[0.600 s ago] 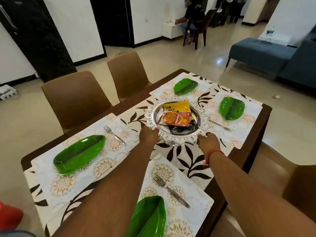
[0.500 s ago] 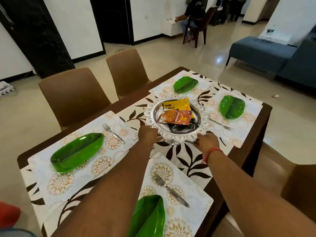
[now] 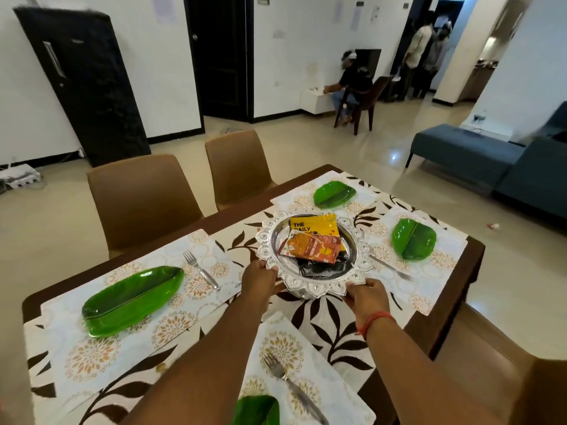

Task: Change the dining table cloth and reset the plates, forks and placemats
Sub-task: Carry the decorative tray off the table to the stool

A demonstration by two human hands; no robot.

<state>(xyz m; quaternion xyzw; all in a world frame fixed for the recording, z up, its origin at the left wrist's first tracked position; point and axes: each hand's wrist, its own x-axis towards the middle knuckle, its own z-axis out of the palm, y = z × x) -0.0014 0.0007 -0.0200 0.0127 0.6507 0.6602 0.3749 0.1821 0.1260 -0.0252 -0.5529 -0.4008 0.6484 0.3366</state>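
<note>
Head view first. What do both hands have?

— The left hand (image 3: 260, 282) and right hand (image 3: 364, 297) each curl round the near rim of the ornate silver tray (image 3: 359, 265), at the middle of the leaf-print tablecloth (image 3: 319, 320).

— Risk?

— Loose snack packets (image 3: 313, 240) are piled in it; I judge a tilt would slide them out.

— Anything nearby?

— Green leaf plates (image 3: 132, 299) and forks (image 3: 201, 269) sit on placemats (image 3: 92, 357) close beside it; a low swing could knock one.
</note>
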